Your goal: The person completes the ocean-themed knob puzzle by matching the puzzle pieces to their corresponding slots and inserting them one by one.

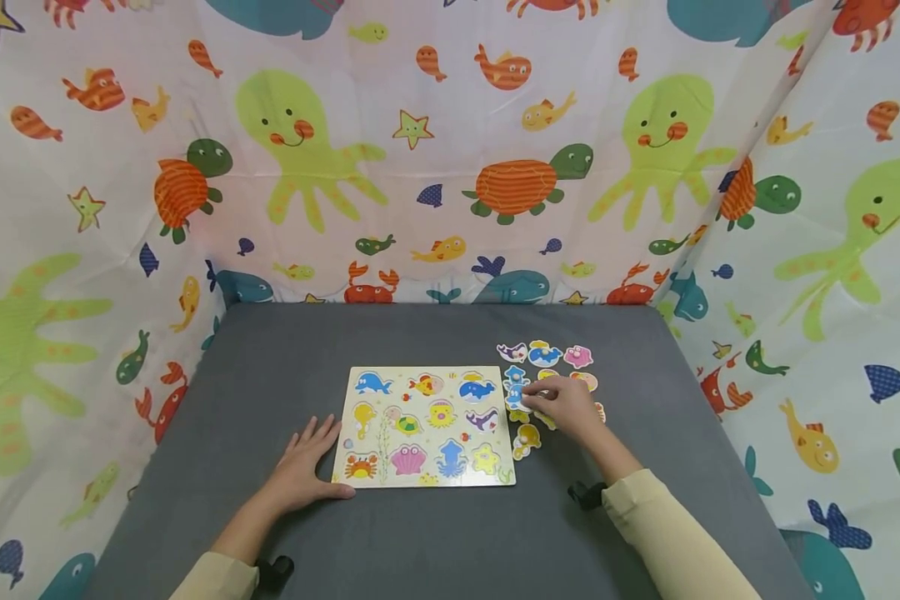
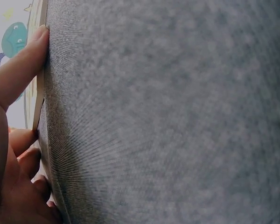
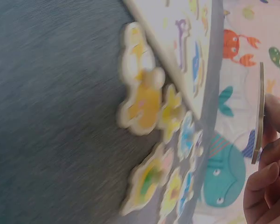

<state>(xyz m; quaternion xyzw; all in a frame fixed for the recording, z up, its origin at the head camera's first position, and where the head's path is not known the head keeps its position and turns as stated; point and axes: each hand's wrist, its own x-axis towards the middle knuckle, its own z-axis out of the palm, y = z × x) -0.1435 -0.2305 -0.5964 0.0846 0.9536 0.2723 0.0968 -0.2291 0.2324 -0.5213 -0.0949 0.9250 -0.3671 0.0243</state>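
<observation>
Two sleeves [image 1: 678, 537] show, left grip [image 1: 300, 468] spread against one board [image 1: 429, 438], right grip [image 1: 568, 404] pinching one piece [image 3: 259, 119].

Booth of sea-animal curtains [image 1: 450, 108]

Left sleeve [image 1: 213, 579]: plain cloth, pale cream-yellow, with a cuff that ends on the forearm.
Right sleeve [image 1: 675, 537]: the same plain, pale cream-yellow cloth, lightly creased, its cuff ending short of the wrist.
Left wrist fitting [image 1: 275, 573]: small and black, with a curved outline, next to the cuff; finer detail is too dark to tell.
Right wrist fitting [image 1: 587, 497]: likewise small, black and curved, close to the cuff's edge.
Left hand [image 1: 300, 467]: bare, the thumbnail [image 2: 41, 31] short.
Right hand [image 1: 570, 406]: bare.
</observation>
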